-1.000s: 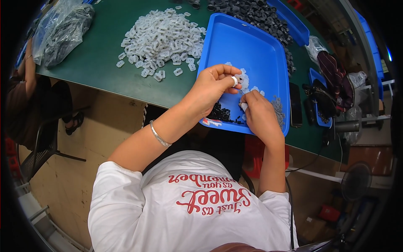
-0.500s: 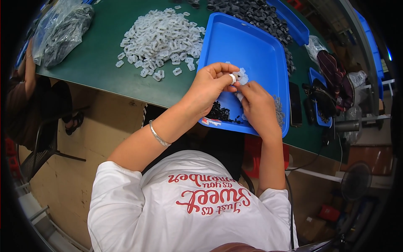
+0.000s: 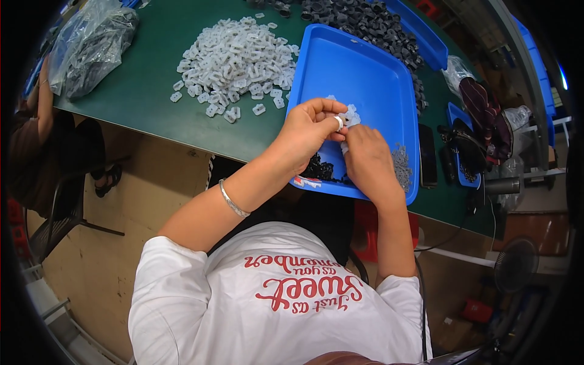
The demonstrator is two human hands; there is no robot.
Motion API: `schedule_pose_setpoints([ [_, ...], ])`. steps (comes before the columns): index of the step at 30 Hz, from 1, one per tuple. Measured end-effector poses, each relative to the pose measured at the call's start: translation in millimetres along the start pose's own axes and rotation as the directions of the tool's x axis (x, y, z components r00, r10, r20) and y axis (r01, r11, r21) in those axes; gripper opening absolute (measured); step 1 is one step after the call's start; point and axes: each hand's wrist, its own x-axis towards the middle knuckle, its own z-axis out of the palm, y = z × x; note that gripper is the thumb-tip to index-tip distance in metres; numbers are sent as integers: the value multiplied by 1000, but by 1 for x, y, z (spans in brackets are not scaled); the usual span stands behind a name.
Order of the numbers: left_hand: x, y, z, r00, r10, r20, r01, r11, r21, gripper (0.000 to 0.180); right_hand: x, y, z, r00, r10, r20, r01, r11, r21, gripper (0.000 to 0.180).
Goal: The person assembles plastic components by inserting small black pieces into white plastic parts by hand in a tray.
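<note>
Over the blue tray, my two hands meet, fingertips close together. My left hand is closed in a pinch on a small white plastic part; a white band wraps one of its fingers. My right hand is bent down beside it, fingers pressed together; what they hold is hidden. Just beyond the fingertips show several translucent white pieces, partly covered by my hands. Small black parts lie in the tray's near left corner, and tiny grey pieces along its near right side.
A heap of white plastic parts covers the green table left of the tray. Dark parts are piled behind it. A clear bag sits far left, near another person's arm. A dark phone-like slab lies right.
My right hand has turned further over, its back now facing up, and its fingers have moved slightly left against my left fingertips. My left hand keeps its pinch.
</note>
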Motion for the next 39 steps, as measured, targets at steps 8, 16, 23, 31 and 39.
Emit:
schedule_pose_setpoints([
  [8, -1, 0, 1, 1000, -5, 10, 4, 997, 83, 23, -8, 4, -9, 879, 459, 128, -295, 312, 903, 8],
  [16, -1, -1, 4, 999, -22, 31, 18, 991, 129, 24, -3, 7, -9, 830, 518, 205, -331, 163, 929, 16],
  [23, -1, -9, 2, 994, 65, 88, -88, 952, 292, 23, -3, 11, -11, 806, 542, 238, -353, 117, 928, 17],
  [31, -6, -6, 5, 993, 43, 113, -76, 948, 308, 24, -4, 10, -14, 785, 569, 245, -381, 132, 915, 18],
  [39, -9, -5, 6, 987, 76, 140, -129, 894, 429, 25, -3, -1, -15, 804, 582, 127, -419, 401, 815, 13],
])
